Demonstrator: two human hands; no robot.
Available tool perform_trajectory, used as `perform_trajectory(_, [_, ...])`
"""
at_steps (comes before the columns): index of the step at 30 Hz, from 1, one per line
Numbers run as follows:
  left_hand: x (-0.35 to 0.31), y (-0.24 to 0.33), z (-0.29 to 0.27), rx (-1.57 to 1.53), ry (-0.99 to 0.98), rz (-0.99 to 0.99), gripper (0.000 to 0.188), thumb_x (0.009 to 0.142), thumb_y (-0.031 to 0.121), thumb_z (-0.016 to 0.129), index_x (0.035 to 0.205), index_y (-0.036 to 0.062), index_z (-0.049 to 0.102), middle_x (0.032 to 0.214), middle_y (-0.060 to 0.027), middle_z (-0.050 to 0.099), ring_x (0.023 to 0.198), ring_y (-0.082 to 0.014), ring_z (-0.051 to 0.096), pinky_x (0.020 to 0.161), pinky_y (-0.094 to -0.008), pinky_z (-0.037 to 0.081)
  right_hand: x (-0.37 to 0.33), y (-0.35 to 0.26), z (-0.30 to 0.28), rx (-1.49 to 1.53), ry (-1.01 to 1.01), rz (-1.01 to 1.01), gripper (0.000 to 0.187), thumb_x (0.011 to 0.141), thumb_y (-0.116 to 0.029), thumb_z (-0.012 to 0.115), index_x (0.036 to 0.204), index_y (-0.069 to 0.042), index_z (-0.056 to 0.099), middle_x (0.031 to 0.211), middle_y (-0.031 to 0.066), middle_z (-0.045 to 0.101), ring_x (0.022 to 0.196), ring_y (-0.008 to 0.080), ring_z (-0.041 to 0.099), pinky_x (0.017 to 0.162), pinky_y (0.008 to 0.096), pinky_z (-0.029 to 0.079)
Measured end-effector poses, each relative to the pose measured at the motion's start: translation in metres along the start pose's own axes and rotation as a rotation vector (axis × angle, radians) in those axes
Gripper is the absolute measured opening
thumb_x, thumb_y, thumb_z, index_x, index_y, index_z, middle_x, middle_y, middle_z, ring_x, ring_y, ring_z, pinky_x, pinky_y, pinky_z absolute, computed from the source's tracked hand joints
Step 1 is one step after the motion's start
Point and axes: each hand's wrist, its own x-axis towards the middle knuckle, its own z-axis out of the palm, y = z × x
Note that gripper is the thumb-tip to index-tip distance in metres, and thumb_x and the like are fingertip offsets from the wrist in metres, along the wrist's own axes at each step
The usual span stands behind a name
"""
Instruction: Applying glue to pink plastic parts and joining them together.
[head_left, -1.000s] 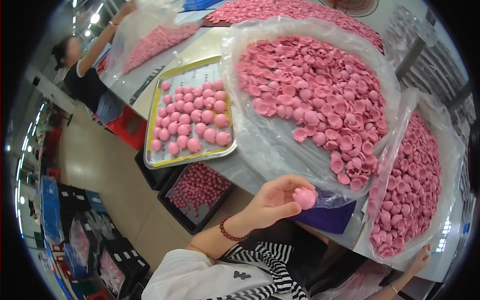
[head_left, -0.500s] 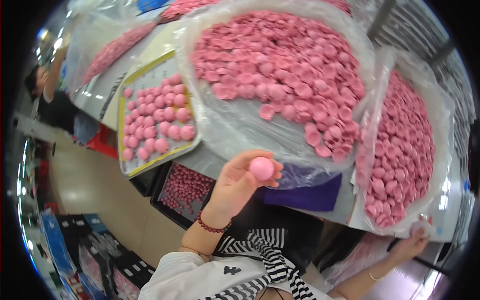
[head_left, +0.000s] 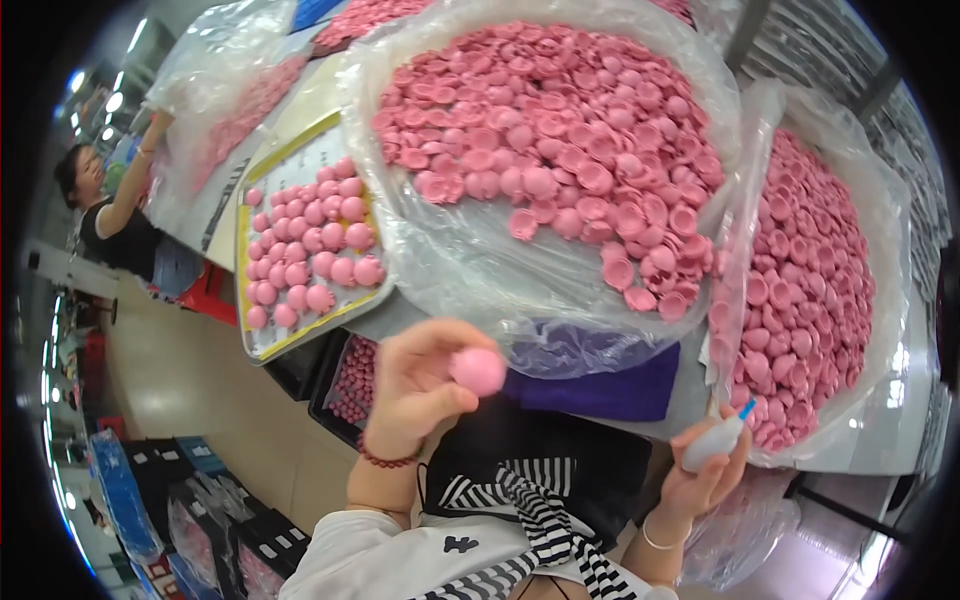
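Between the thumb and fingers of my left hand [head_left: 420,385] is a smooth pink ball [head_left: 478,371], held above the table's near edge. My right hand [head_left: 705,475] is wrapped round a small white squeeze bottle [head_left: 713,446] with a blue nozzle tip that points up and away. The bottle is beside the right-hand bag of pink half shells [head_left: 800,270]. Further off, a large clear plastic bag [head_left: 440,265] lies spread open, holding a heap of pink half shells [head_left: 560,130], cup-like and some with scalloped edges.
At the left, a yellow-edged tray [head_left: 243,300] carries several rows of pink balls [head_left: 310,230]. Below it stands a black bin [head_left: 318,395] of darker small balls. A purple cloth [head_left: 610,385] lies on the near table edge. Another person [head_left: 130,225] works at the far left.
My right hand has come from the far right toward the middle, bringing the squeeze bottle. My left hand has shifted left and a little nearer with the ball.
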Motion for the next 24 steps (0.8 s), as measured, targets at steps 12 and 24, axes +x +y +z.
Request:
perform_trajectory(12, [0.096, 0.003, -0.022, 1.290, 0.057, 0.577, 0.030, 0.075, 0.009, 0.058, 0.105, 0.0023, 0.056, 0.107, -0.0170, 0.057, 0.099, -0.0319, 0.054, 0.085, -0.0382, 0.042, -0.004, -0.007, 0.003, -0.134, -0.020, -0.062, 0.055, 0.087, -0.044, 0.047, 0.113, 0.004, 0.043, 0.059, 0.0071, 0.053, 0.047, 0.0074, 0.039, 0.044, 0.0172, 0.027])
perform_trajectory(24, [0.097, -0.006, 0.010, 1.067, 0.061, 0.419, 0.027, 0.075, 0.010, 0.062, 0.100, 0.0054, 0.054, 0.094, -0.0130, 0.054, 0.081, -0.0278, 0.057, 0.068, -0.0354, 0.047, -0.027, -0.016, -0.016, -0.069, 0.006, 0.010, 0.044, 0.089, -0.034, 0.051, 0.114, 0.002, 0.044, 0.072, 0.0133, 0.059, 0.058, 0.0158, 0.053, 0.056, 0.0243, 0.042])
